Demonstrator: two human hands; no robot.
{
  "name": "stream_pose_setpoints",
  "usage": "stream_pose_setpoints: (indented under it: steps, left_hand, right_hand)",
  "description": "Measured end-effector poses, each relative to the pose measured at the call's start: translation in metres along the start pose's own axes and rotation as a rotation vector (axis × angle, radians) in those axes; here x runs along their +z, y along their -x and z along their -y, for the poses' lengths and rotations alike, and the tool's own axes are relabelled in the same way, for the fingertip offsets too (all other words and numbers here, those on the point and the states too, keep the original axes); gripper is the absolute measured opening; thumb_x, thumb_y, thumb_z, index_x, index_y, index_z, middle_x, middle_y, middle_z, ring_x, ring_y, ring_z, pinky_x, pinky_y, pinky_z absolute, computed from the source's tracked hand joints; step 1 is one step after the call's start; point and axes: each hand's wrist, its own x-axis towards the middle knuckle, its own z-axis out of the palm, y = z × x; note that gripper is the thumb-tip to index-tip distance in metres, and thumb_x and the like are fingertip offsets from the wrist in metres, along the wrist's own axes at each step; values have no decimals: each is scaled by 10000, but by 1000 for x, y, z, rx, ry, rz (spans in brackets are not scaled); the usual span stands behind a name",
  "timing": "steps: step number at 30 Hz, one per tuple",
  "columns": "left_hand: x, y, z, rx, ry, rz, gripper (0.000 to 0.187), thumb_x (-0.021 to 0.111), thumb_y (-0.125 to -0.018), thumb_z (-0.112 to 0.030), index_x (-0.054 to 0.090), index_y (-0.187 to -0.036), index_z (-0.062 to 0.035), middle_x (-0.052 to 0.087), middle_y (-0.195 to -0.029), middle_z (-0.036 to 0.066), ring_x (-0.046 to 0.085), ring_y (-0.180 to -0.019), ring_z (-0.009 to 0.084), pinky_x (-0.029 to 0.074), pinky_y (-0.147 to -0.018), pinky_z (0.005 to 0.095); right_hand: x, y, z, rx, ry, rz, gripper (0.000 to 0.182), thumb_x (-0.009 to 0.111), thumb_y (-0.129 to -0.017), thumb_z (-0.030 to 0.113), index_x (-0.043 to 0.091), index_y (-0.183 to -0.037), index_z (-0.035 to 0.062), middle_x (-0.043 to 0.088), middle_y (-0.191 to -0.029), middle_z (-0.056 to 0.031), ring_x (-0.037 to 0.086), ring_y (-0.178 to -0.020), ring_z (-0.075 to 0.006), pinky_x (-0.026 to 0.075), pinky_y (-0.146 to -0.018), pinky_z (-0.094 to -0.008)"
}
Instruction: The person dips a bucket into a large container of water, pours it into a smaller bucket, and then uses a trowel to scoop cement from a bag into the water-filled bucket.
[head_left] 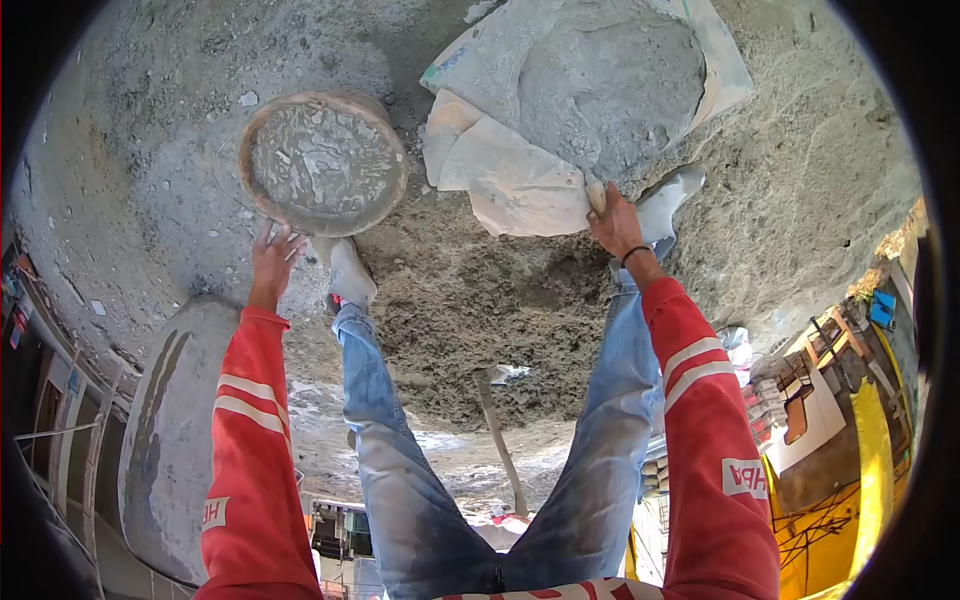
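Head cam: I'm bent over the mix pile, right hand (615, 225) clenched on the cement bag (570, 110), left hand (273, 258) released.
Right grips the bag's near paper edge; the bag lies open at far right, grey powder inside. Left fingers are spread, just under the round pan (323, 162) at far left; can't tell if touching. Damp sand-cement heap (480, 300) sits between my feet, shovel handle (498, 440) nearer, concrete drum (170, 440) near left.
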Motion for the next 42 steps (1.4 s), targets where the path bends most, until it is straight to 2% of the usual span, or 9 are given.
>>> stream_pose_setpoints:
  steps: [11, 19, 23, 26, 28, 29, 31, 34, 42]
  left_hand:
    - [12, 9, -9, -11, -84, -61, 708, 644, -993, -196, 249, -1579, -150, 539, -1383, 88, 647, -1081, 249, 530, -889, 398]
    - [6, 8, -23, -38, -196, -49, 586, 638, -983, -163, 397, -1517, -137, 665, -1233, 76, 725, -956, 238, 512, -840, 395]
    - [2, 5, -24, -64, -166, -47, 615, 656, -967, -148, 387, -1519, -114, 675, -1230, 78, 740, -913, 235, 518, -795, 390]
    - [-2, 3, -23, -58, -155, -42, 646, 676, -951, -139, 378, -1522, -93, 688, -1214, 96, 749, -855, 228, 520, -743, 387]
    - [-6, -4, -13, -34, -111, -57, 655, 678, -945, -128, 373, -1524, -88, 701, -1183, 107, 753, -817, 219, 521, -660, 356]
    - [-5, -1, -16, -29, -102, -51, 630, 644, -948, -82, 378, -1519, -81, 714, -1149, 115, 755, -786, 213, 513, -598, 309]
    - [-7, 0, -19, -16, -89, -31, 614, 619, -946, -57, 385, -1514, -76, 716, -1149, 115, 756, -777, 210, 509, -582, 293]
    - [-5, 6, -23, 6, -90, -18, 591, 573, -943, -14, 396, -1505, -66, 719, -1159, 119, 757, -769, 209, 511, -573, 276]
    - [-9, 6, -23, 7, -65, -7, 589, 550, -947, 14, 386, -1509, -45, 711, -1198, 144, 758, -768, 217, 535, -588, 279]
  right_hand:
    - [15, -3, 28, -22, -194, -109, 402, 693, -800, 211, 558, -1073, -51, 657, -924, -283, 639, -907, -478, 505, -812, -494]
    - [2, 63, 128, 32, -230, -346, 385, 674, -820, 183, 548, -1084, -68, 647, -866, -286, 637, -808, -488, 508, -721, -506]
    - [15, 101, 182, -136, -193, -410, 380, 669, -830, 167, 545, -1097, -73, 647, -854, -282, 637, -784, -483, 511, -693, -486]
    - [30, 126, 241, -99, -292, -258, 362, 690, -821, 154, 541, -1060, -75, 634, -801, -253, 644, -743, -439, 508, -693, -478]
    - [53, 134, 265, 2, -491, -14, 297, 691, -837, 137, 542, -1007, -55, 617, -734, -173, 633, -635, -301, 501, -598, -429]
    - [58, 137, 284, -6, -477, -12, 297, 691, -837, 137, 542, -1007, -55, 617, -734, -173, 633, -635, -301, 501, -598, -429]
    - [62, 137, 325, 110, -853, 237, 202, 669, -866, 101, 542, -966, -21, 592, -705, -87, 586, -571, -166, 464, -501, -358]
    - [71, 118, 359, 66, -920, 443, 125, 612, -906, 89, 546, -982, 14, 567, -710, -38, 536, -529, -99, 419, -454, -286]
    - [76, 79, 393, 314, -1650, 981, 139, 545, -963, 148, 563, -1061, 52, 495, -693, 6, 426, -475, -79, 361, -448, -248]
